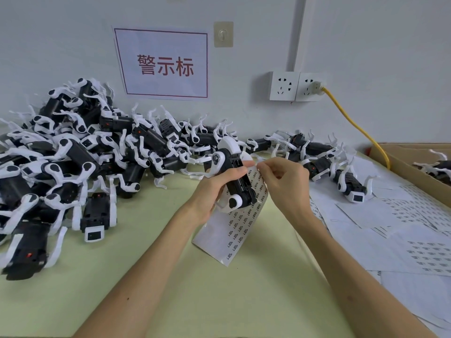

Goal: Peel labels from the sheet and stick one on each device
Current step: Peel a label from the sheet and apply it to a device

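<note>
Our two forearms come in from the bottom edge and meet above the desk point(170, 276). Our left grip point(214, 189) is curled round one device point(235, 176), black-bodied with white ends, and the same fingers seem to hold the label sheet point(231, 230) behind it. From there the sheet hangs down toward us. Our right grip point(283, 181) is pinched, thumb against forefinger, on the sheet's upper edge just right of the device. Whether a label has come free between those fingertips is too small to tell.

The device's long axis runs away from us, leaning a little left at the far end, and its dark flank faces the right grip. We judge the label need only travel a short way leftward, and the right grip is the nearer one. A heap of devices point(73, 154) lies on the desk at left.
</note>
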